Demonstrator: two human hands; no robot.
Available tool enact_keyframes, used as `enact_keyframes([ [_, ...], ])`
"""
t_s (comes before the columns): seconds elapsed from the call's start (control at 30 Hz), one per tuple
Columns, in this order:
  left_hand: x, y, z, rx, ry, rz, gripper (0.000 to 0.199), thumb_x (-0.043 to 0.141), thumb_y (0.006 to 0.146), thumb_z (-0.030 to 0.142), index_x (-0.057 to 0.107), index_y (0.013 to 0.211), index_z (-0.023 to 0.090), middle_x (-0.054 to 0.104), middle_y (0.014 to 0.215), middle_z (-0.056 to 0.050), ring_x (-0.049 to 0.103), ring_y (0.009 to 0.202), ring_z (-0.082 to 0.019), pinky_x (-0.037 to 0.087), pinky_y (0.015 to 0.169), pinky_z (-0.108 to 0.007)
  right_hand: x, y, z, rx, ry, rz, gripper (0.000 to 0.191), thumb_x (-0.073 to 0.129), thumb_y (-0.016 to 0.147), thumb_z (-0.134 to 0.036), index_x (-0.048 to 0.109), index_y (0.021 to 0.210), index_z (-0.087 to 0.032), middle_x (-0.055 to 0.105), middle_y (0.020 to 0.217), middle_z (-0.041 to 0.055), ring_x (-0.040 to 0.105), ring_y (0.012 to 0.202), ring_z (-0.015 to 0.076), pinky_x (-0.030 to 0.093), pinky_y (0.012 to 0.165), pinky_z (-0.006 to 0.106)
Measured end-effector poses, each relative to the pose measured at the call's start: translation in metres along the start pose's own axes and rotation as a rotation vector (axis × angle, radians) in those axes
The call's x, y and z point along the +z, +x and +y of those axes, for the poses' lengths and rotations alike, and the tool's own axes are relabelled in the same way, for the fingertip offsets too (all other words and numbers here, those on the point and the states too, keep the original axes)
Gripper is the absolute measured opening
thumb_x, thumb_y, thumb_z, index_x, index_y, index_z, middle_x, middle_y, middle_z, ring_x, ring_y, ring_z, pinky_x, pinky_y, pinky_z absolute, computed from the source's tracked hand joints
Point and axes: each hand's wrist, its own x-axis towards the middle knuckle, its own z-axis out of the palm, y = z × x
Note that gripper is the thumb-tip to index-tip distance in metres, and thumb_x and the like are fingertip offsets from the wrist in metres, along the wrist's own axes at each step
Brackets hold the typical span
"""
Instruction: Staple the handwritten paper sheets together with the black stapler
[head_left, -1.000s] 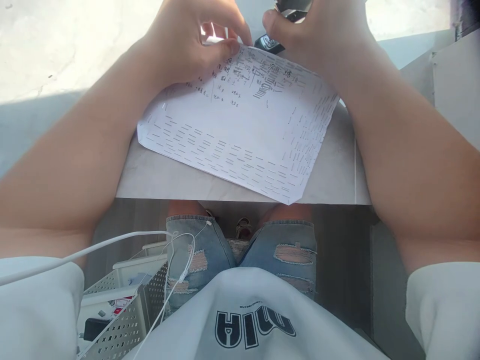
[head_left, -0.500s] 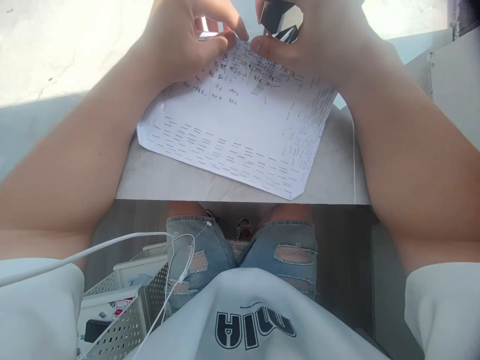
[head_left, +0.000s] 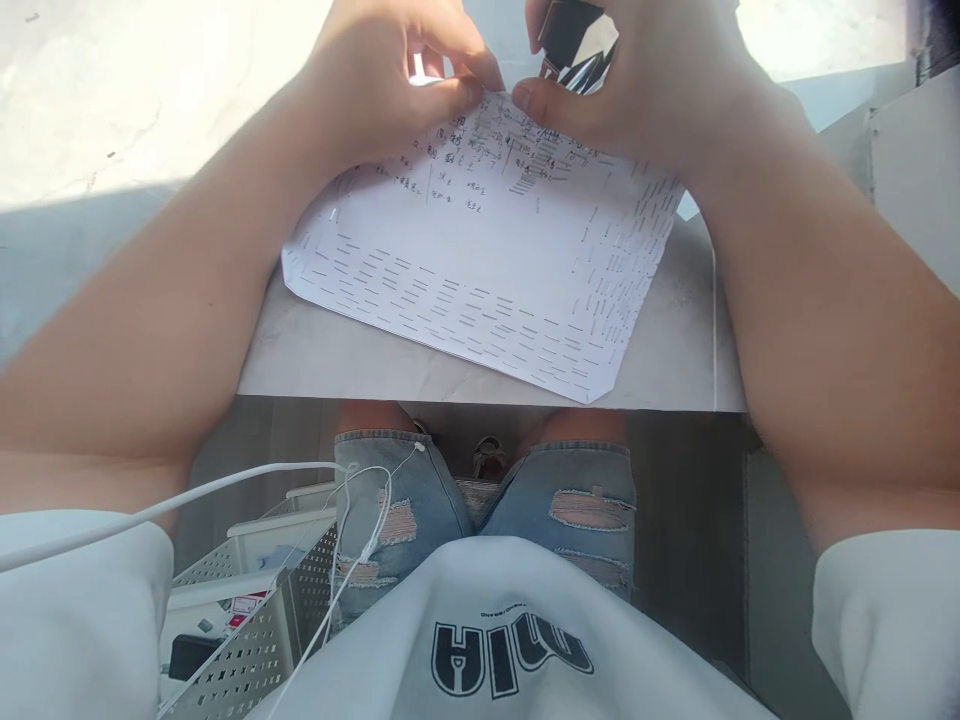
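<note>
A white sheet of paper point(head_left: 480, 240) lies tilted on the table, its near corners cut off or folded. Handwriting covers its upper part, and rows of short dark dashes, which look like staples, run along its near and right sides. At the far edge, my left hand point(head_left: 397, 85) pinches the paper between thumb and fingers. My right hand point(head_left: 652, 95) is closed around a black and shiny silver stapler point(head_left: 574, 40), its thumb against the sheet's far edge. The stapler's far end is cut off by the top of the view, and its jaws are hard to make out.
The pale tabletop point(head_left: 360, 365) ends just above my knees. Below at the left stand perforated white baskets point(head_left: 247, 640) with small items inside. A white cable point(head_left: 225, 486) hangs across the left side. A white panel point(head_left: 919, 180) rises at the right.
Both hands, the stapler and the paper appear slightly farther right and lower in the view; the table edge has shifted a little too. The hold of each hand looks the same.
</note>
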Motion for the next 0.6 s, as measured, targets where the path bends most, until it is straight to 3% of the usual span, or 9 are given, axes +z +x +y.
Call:
enact_keyframes([
  [0.2, -0.002, 0.0, 0.002, -0.021, -0.007, -0.037, 0.033, 0.07, 0.093, 0.014, 0.087, 0.121, 0.022, 0.079, 0.109, -0.004, 0.073, 0.106, -0.027, 0.058, 0.089, -0.042, -0.003, -0.003, 0.004, -0.151, 0.065, -0.019, 0.042, 0.061, 0.092, -0.014, 0.067, 0.133, -0.023, 0.065, 0.113, 0.0023, 0.063, 0.103, 0.0238, 0.053, 0.096, 0.041],
  [0.3, -0.002, -0.001, 0.006, -0.042, -0.02, -0.019, 0.032, 0.071, 0.093, 0.013, 0.087, 0.119, 0.022, 0.08, 0.109, -0.004, 0.073, 0.106, -0.026, 0.058, 0.091, -0.041, -0.003, -0.003, 0.005, -0.177, 0.092, -0.023, 0.049, 0.063, 0.087, -0.013, 0.066, 0.134, -0.026, 0.063, 0.111, 0.0013, 0.063, 0.102, 0.0232, 0.053, 0.094, 0.04],
  [0.47, -0.005, 0.002, 0.022, -0.217, -0.031, -0.06, 0.033, 0.072, 0.09, 0.015, 0.088, 0.118, 0.022, 0.08, 0.11, -0.001, 0.072, 0.109, -0.025, 0.056, 0.092, -0.035, -0.005, -0.002, 0.006, -0.204, 0.145, -0.052, 0.049, 0.059, 0.084, -0.016, 0.066, 0.131, -0.028, 0.062, 0.118, -0.0013, 0.063, 0.107, 0.0233, 0.053, 0.093, 0.039],
  [0.6, -0.006, 0.003, 0.025, -0.218, -0.009, -0.058, 0.036, 0.07, 0.087, 0.015, 0.088, 0.118, 0.016, 0.079, 0.108, -0.005, 0.072, 0.108, -0.027, 0.055, 0.092, -0.036, -0.007, -0.001, 0.007, -0.201, 0.149, -0.058, 0.051, 0.054, 0.077, -0.017, 0.07, 0.124, -0.028, 0.061, 0.116, -0.0028, 0.06, 0.102, 0.0229, 0.051, 0.088, 0.039],
])
